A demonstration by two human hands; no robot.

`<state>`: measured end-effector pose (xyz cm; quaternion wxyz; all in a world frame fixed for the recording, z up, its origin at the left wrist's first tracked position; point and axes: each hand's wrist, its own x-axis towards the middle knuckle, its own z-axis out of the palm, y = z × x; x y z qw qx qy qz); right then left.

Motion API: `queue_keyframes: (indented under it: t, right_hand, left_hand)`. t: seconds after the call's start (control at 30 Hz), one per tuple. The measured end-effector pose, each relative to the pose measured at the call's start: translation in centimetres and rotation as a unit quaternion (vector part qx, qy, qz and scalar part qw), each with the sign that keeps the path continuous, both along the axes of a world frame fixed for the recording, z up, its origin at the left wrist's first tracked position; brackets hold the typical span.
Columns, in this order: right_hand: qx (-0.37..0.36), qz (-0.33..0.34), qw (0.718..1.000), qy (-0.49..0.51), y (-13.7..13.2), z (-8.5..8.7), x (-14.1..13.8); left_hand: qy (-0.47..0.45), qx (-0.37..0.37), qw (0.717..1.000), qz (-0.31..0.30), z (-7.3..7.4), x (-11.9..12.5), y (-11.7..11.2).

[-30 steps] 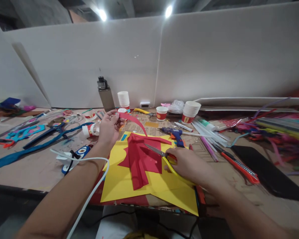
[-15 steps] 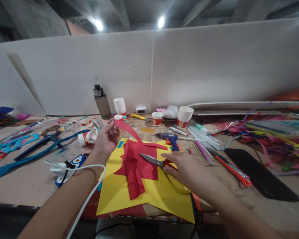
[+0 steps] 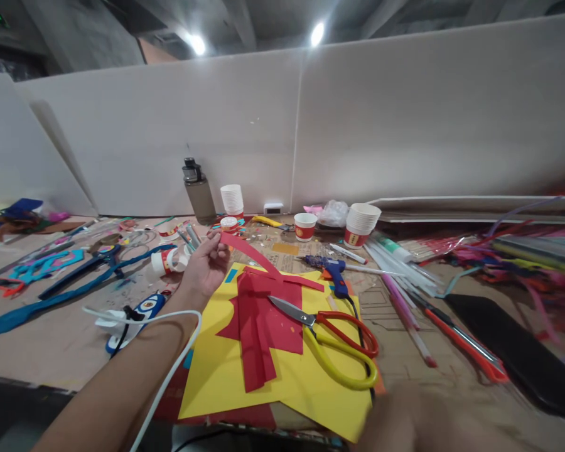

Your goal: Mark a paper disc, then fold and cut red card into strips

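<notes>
My left hand point(image 3: 206, 263) is raised over the table and pinches the end of a curved red paper strip point(image 3: 250, 251), which arcs down to the red paper pieces point(image 3: 263, 317) lying on a yellow sheet point(image 3: 226, 376). Scissors point(image 3: 332, 336) with one red and one yellow handle rest on the yellow sheet, with no hand on them. My right hand point(image 3: 414, 420) is a blur at the bottom edge, drawn back from the scissors; its fingers cannot be made out.
A blue glue gun point(image 3: 332, 270) lies behind the sheet. Paper cup stacks point(image 3: 360, 223), a grey bottle point(image 3: 200, 191), straws point(image 3: 400, 263), a red utility knife point(image 3: 461, 342), a black pad point(image 3: 513, 351) and blue cut-outs point(image 3: 47, 263) crowd the table. A white cable point(image 3: 164, 376) crosses my left forearm.
My right hand let go of the scissors and pulled back toward me; the scissors now lie on the yellow sheet. My left hand keeps holding the red strip.
</notes>
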<state>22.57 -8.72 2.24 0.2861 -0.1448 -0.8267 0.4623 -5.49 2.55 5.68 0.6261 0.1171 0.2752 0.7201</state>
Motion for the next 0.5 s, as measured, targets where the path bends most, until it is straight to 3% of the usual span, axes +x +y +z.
queue_keyframes:
  t: [0.03, 0.13, 0.17, 0.23, 0.33, 0.4, 0.5]
  right_hand:
    - [-0.009, -0.027, 1.0, 0.0, 0.0, 1.7, -0.1]
    - [-0.049, -0.268, 0.962, -0.015, 0.9, 6.5, -0.6]
    - [-0.044, -0.327, 0.944, -0.007, 1.6, 7.4, -0.8]
    - [-0.02, -0.398, 0.917, -0.026, 3.5, 7.4, -1.1]
    - [-0.006, -0.396, 0.915, -0.073, 6.2, 4.9, -1.7]
    - [-0.007, -0.358, 0.929, -0.092, 7.2, 3.3, -2.6]
    - [-0.077, -0.262, 0.96, -0.065, 7.8, 2.1, -4.4]
  left_hand:
    - [0.0, 0.006, 1.0, 0.001, -0.1, 0.0, 0.1]
    - [0.004, 0.028, 1.0, -0.003, -0.4, 0.1, 0.0]
    - [0.007, 0.031, 0.999, -0.007, -0.4, 0.2, -0.1]
    - [0.012, 0.029, 0.999, -0.016, -0.5, 0.4, -0.3]
    - [0.023, 0.033, 0.999, -0.031, -0.5, 0.7, -0.7]
    - [0.038, 0.044, 0.997, -0.052, -0.5, 0.8, -0.9]
    - [0.089, 0.069, 0.989, -0.093, -0.5, 0.8, -0.9]
